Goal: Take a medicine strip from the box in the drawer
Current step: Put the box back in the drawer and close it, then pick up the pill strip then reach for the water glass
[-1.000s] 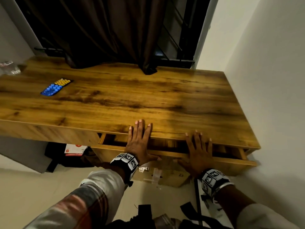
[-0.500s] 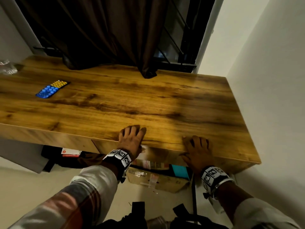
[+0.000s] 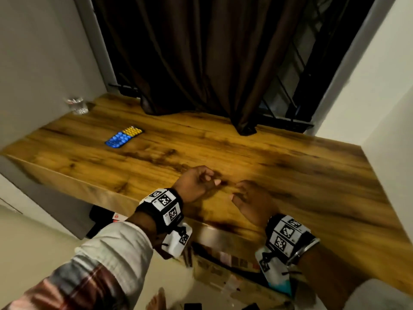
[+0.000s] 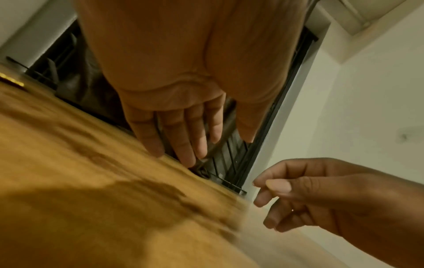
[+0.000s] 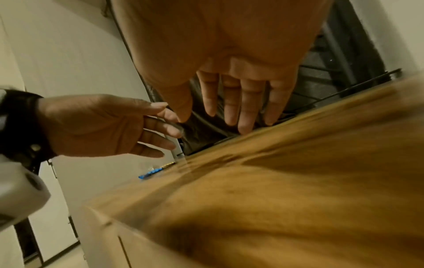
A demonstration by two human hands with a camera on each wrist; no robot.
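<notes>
Down at the bottom of the head view, a plaid sleeve runs up from the lower left. Just above it, both hands hover over the near edge of the wooden desk. Left hand, centre frame, is loose, fingers lightly curled, holding nothing. Right hand, just right of it, is the same: relaxed, empty, fingertips close to the left's but apart. Under the desk edge, lower centre, sit blurred cardboard boxes; the drawer front can't be made out. Further back, centre left, the blue and yellow medicine strip lies flat on the desktop, well apart from both hands. Beyond it, upper left, a clear glass by the wall. At the top, a dark curtain.
</notes>
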